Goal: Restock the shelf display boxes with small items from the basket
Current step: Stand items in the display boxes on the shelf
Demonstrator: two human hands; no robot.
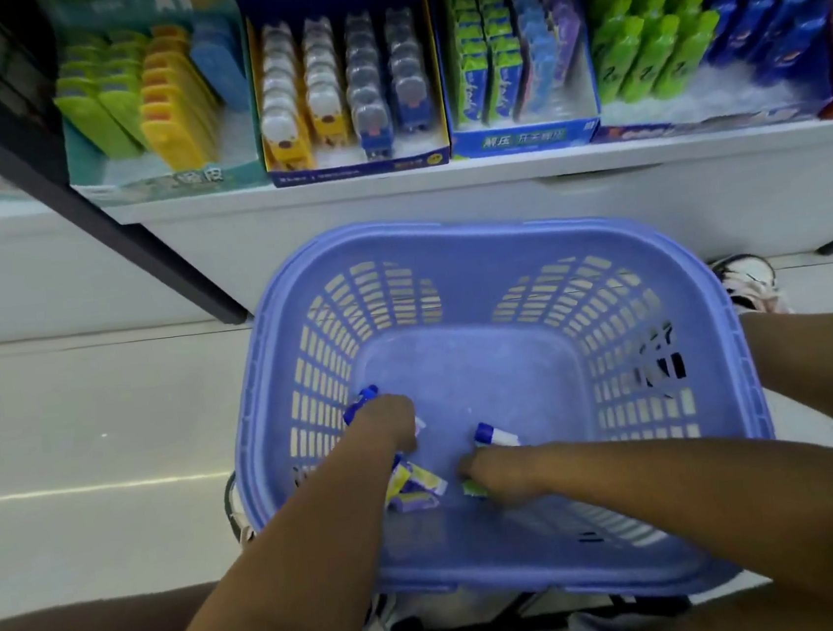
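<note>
"Basket point(478, 237), the lilac plastic one: where is it?"

"Low in the centre, in front of a white shelf point(390, 179) that carries display boxes point(358, 167) of bright stationery. Both bare arms reach into it."

"What are the hands doing?"

"The left hand point(389, 421) grips a blue-capped tube point(362, 403) near the basket's left wall, and the cap pokes out past the fist. The right hand point(495, 471) lies knuckles-up over a green item point(473, 488). Whether its fingers grip it cannot be told."

"Anything else inside?"

"A second tube point(494, 435), white with a blue cap, lies just beyond the right hand. Purple and yellow packets point(417, 487) lie between the hands, beside the left wrist."
</note>
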